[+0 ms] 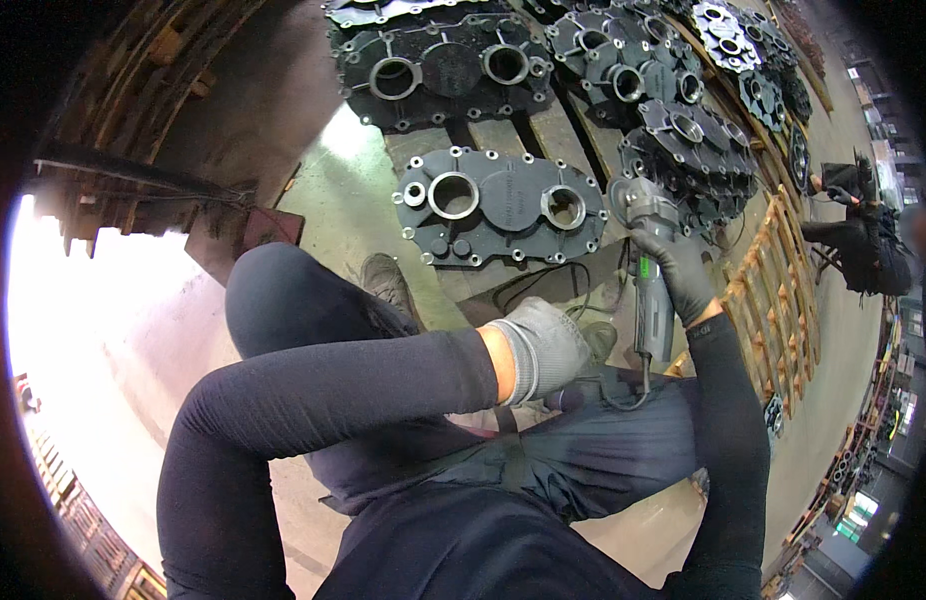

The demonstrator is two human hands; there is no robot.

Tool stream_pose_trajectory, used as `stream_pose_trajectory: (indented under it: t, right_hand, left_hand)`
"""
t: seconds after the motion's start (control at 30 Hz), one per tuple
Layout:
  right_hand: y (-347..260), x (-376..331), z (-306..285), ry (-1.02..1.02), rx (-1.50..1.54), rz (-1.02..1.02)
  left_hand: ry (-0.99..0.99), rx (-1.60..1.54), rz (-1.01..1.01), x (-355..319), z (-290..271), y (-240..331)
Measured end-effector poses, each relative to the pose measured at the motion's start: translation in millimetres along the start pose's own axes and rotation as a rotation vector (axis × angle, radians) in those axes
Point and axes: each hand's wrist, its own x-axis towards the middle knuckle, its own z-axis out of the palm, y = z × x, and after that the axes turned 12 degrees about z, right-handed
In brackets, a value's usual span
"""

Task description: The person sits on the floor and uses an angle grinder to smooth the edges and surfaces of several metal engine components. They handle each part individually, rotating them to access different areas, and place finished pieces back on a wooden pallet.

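Observation:
My right hand (pixel 680 272), in a dark glove, grips a grey angle grinder (pixel 648 260) whose head rests by the right edge of a dark cast metal housing cover (pixel 498 205). The cover lies flat on wooden boards and has two round bores and a rim of bolt holes. My left hand (pixel 543 345), in a grey glove, rests closed on my knee near the grinder's cable (pixel 623 395). My legs, in dark trousers, fill the lower middle of the view.
Several more dark cast covers (pixel 443 65) lie in rows on wooden pallets beyond and to the right. A wooden pallet (pixel 778 290) stands at right. A crouching person in dark clothes (pixel 863 240) works at far right. Concrete floor (pixel 343 200) lies to the left.

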Motion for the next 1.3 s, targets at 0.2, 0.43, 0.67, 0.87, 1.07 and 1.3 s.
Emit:
stream_pose_trajectory:
  t: [0.2,0.43,0.67,0.87,1.07,1.3]
  right_hand:
    - [33.2,23.0,13.0,0.117,-0.126,-0.045]
    - [84.3,-22.1,44.2,0.193,-0.015,0.040]
    - [119.9,-26.3,62.0,0.444,-0.243,0.101]
    - [133.7,-13.6,59.0,0.413,-0.378,0.165]
    - [129.6,-9.2,67.3,0.395,-0.364,0.154]
    - [125.1,-8.0,66.5,0.388,-0.331,0.138]
  left_hand:
    - [-0.278,0.095,-0.077,9.3,30.4,-27.1]
    - [-0.341,-0.085,-0.025,4.5,88.5,16.2]
    - [-0.303,0.034,0.020,4.5,68.6,28.4]
    - [-0.376,0.059,-0.023,17.3,62.9,21.6]
    - [-0.444,0.106,-0.019,15.9,58.3,18.2]
    - [-0.316,0.137,-0.043,11.0,66.8,16.3]
